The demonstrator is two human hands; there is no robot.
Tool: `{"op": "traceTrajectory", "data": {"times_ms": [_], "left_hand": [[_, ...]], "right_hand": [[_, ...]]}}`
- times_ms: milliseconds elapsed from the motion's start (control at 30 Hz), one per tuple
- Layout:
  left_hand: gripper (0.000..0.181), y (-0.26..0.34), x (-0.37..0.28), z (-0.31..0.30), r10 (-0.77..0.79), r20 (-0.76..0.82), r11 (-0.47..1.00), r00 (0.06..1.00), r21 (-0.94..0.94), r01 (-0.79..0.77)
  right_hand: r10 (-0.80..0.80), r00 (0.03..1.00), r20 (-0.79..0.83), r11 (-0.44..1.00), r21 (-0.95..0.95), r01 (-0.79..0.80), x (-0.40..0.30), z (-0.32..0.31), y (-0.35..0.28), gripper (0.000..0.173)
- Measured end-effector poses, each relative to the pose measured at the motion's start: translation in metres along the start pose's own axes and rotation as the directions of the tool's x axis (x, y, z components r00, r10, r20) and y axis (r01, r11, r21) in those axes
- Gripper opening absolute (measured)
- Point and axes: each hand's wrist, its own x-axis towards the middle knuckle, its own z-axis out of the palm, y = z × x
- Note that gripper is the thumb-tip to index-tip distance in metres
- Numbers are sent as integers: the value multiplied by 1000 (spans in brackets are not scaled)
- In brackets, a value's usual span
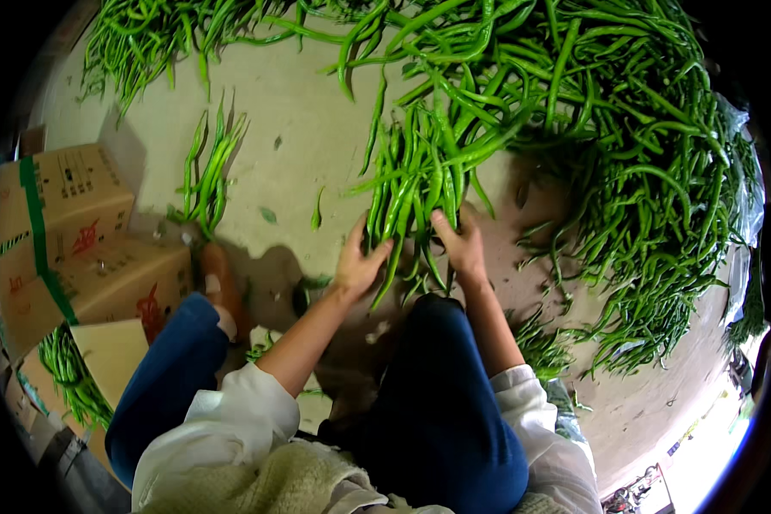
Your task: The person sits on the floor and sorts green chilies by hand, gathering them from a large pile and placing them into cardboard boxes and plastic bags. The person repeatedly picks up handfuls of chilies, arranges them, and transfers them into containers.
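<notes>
Between my two hands is a bunch of long green chili peppers (411, 193), lying mostly lengthwise away from me. My left hand (358, 263) grips the bunch's near left side, its thumb over the peppers. On the near right side my right hand (457, 244) closes around it, thumb on top. A few peppers cross over the others at the bunch's far end, where it meets the edge of a large pile of green chili peppers (649, 148). Fingers under the bunch are hidden.
Taped cardboard boxes (70, 218) stand at the left, above an open carton holding peppers (70, 379). A small group of peppers (212, 167) and a single pepper (318, 209) lie on the floor (283, 160). Another pile of peppers (160, 45) lies at the far left.
</notes>
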Motion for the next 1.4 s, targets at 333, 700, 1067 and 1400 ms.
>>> {"op": "traceTrajectory", "data": {"times_ms": [333,700,1067,1400], "left_hand": [[48,63,6,22,192,-169,891,967,442,-100],[47,22,-12,4,46,-174,900,984,435,35],[53,54,6,11,278,-369,849,887,526,-47],[20,34,5,-11,309,-445,881,841,466,-77]], "right_hand": [[-334,841,-426,854,-514,78,84,-39,-83,68],[-556,831,-2,612,-678,408,-5,-71,-107,40],[-61,995,-82,188,-980,-69,18,-53,-96,54],[-295,953,-64,717,-675,176,21,-71,-58,34]]}}
